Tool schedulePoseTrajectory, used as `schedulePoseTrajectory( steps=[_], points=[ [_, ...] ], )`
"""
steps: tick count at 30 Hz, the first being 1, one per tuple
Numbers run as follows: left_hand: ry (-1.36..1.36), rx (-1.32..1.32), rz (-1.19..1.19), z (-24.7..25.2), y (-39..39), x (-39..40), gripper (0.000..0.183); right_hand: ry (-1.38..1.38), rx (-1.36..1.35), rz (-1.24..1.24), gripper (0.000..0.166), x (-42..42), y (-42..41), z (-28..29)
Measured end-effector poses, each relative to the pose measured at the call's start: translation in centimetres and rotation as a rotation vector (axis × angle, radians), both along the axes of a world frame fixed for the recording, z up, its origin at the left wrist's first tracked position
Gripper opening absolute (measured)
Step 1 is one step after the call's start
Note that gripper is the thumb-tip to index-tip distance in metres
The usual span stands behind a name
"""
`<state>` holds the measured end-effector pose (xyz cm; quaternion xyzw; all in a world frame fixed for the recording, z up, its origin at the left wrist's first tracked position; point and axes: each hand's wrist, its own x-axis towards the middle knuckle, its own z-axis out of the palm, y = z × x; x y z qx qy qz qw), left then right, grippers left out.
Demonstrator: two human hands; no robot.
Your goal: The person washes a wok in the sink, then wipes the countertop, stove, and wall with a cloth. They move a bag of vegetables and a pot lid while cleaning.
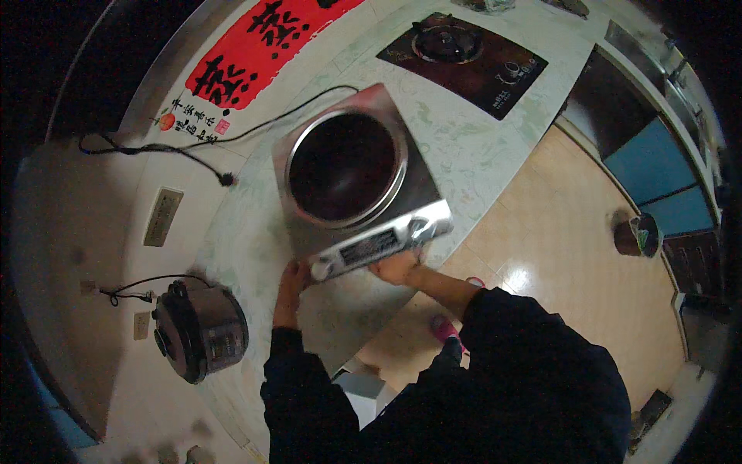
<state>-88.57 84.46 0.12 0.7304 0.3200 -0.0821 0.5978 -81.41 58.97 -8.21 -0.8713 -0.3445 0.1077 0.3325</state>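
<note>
A steel countertop induction cooker (418,165) with a round, dark concave cooking surface (342,168) is over the pale marbled counter (255,232). Its silver control panel (371,246), with a knob at one end, faces me. My left hand (295,277) grips the panel's left corner. Under the panel's front edge, my right hand (400,267) holds it from below; its fingertips are partly hidden by the cooker. The front looks tilted up, but I cannot tell whether the back rests on the counter. A black power cord (272,120) runs from the back, its plug (226,179) loose by the wall.
To the left stands an electric pressure cooker (223,333) with its own cord. A built-in gas hob (464,64) lies farther along the counter. A wall socket strip (163,217) is at left. On the tiled floor (539,214) are a bin (636,235) and a white box (362,394).
</note>
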Motion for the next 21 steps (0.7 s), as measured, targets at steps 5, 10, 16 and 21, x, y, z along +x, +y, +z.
schedulePoseTrajectory(
  steps=[5, 10, 16, 21],
  points=[
    [0.003, 0.016, 0.184, 4.6, -1.0, -6.1, 0.025, 0.095, 0.126, 0.205, 0.051, -1.7, 2.1, -1.0],
    [0.012, -0.078, 0.161, -1.3, 1.3, -10.4, 0.026, -0.106, -0.101, 0.333, 0.04, -3.2, 2.5, 5.8],
    [-0.167, -0.138, 0.365, -0.7, -4.8, -5.2, 0.023, -0.159, 0.362, 0.1, 0.026, -10.0, 0.9, 1.9],
    [-0.179, -0.051, 0.334, -2.6, -4.3, -5.3, 0.028, -0.094, 0.709, -0.194, 0.039, -10.4, 4.7, 4.7]
  ],
)
